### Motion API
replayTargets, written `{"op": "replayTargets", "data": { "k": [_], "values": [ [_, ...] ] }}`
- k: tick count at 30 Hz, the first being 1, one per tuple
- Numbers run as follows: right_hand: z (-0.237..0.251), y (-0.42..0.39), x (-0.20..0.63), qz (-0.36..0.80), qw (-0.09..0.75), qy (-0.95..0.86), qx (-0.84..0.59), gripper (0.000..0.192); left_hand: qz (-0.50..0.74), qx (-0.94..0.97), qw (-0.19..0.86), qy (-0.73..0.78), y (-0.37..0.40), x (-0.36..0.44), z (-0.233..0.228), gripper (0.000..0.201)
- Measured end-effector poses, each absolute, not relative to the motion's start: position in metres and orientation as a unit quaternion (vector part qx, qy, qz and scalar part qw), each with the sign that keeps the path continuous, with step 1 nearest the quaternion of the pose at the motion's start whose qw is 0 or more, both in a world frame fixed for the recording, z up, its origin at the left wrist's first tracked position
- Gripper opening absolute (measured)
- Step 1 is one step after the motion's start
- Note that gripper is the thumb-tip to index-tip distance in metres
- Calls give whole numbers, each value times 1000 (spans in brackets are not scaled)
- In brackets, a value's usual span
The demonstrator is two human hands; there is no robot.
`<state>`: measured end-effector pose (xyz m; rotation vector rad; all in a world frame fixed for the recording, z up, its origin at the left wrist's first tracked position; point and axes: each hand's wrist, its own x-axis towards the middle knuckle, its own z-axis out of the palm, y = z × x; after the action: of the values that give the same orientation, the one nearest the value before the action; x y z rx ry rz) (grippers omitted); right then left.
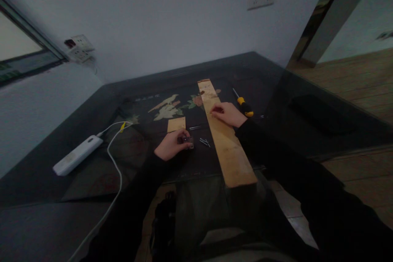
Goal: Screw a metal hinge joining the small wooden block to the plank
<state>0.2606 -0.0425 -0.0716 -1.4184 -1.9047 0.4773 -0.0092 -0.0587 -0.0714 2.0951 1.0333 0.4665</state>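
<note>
Here, a long plank (225, 139) lies on the dark table (46, 172), one end over the near edge; the right hand (227, 114) rests on the plank, fingertips pinched together, though on what I cannot tell; just left of the plank, the left hand (172, 145) is closed on a small metal hinge (187, 141), with loose screws (204, 142) between; a screwdriver (244, 104) lies right of the plank; a small wood block (176, 124) sits left of the plank

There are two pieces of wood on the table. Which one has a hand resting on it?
The long plank, which runs toward the wall; the right hand lies on it. The small square piece lies bare beside the left hand.
</note>
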Motion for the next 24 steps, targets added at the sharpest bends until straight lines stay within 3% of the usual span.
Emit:
{"op": "replayTargets", "data": {
  "k": [8, 15, 24],
  "values": [
    [-60, -44, 239, 331, 410, -698, -485, 33, 406, 680, 458, 404, 0, 63, -62, 25],
    [-61, -48, 241, 228, 382, -724, -527, 25, 437, 668, 455, 394, -7, 82, -76, 22],
    [-66, -51, 240, 193, 377, -742, -519, 12, 476, 600, 478, 430, -5, 82, -81, 17]
  ]
}}
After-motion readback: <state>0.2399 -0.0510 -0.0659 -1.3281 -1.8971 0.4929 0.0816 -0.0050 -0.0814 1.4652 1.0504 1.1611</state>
